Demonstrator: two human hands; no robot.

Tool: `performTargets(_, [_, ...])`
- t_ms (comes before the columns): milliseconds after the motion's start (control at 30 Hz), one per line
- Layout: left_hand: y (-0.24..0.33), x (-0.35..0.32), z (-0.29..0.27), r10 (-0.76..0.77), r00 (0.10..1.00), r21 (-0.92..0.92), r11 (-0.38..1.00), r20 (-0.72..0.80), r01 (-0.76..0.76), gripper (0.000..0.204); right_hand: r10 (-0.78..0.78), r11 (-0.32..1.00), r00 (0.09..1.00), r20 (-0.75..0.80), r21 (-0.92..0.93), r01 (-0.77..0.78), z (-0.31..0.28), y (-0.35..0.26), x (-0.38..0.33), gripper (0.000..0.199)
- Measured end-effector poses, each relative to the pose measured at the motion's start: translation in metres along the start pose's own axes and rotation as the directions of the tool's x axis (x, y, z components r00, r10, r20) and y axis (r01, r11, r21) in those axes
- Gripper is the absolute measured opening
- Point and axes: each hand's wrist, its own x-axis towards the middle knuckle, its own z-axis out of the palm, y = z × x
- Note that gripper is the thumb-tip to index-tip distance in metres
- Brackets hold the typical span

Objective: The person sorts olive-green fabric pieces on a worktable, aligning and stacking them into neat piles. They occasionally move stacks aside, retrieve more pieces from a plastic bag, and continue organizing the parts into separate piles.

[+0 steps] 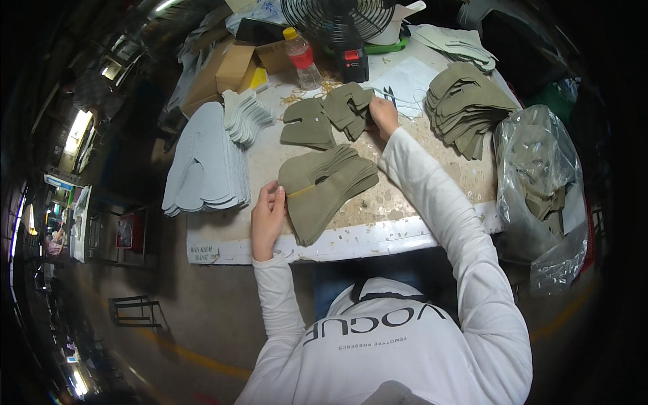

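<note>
A stack of olive cut fabric pieces [327, 185] lies near the table's front edge, a thin yellow strand across its left part. My left hand [268, 217] grips that stack's left edge, fingers bent and partly hidden. Farther off, my right hand [384, 117] is closed at the right edge of a small pile of olive pieces [348, 108]; its fingertips are partly hidden. Just left of that pile rests another olive stack [307, 125]. Dark thread snips [389, 94] lie beside my right hand on a white sheet [410, 77].
Pale grey stacks [209, 158] stand at the left, larger olive stacks [466, 101] at the right. A clear plastic bag [543, 175] of olive pieces hangs by the right edge. Behind are a bottle [302, 61], a fan [341, 20] and cardboard boxes [233, 66]. Scraps litter the tabletop [405, 189].
</note>
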Motion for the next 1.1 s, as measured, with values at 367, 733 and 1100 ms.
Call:
performTargets(367, [0.028, 0.011, 0.001, 0.168, 0.982, 0.351, 0.918, 0.082, -0.186, 0.048, -0.696, 0.133, 0.46, 0.551, -0.531, 0.837, -0.018, -0.043, 0.008, 0.042])
performTargets(733, [-0.017, -0.016, 0.003, 0.064, 0.998, 0.251, 0.966, 0.02, -0.067, 0.045, -0.461, 0.761, 0.887, -0.039, -0.532, 0.372, -0.016, -0.002, 0.051, 0.084])
performTargets(1100, [-0.007, -0.024, 0.048, -0.011, 0.98, -0.524, 0.844, 0.197, 0.115, 0.044, -0.18, 0.982, 0.925, 0.334, 0.12, 0.148, -0.023, 0.007, 0.0, 0.052])
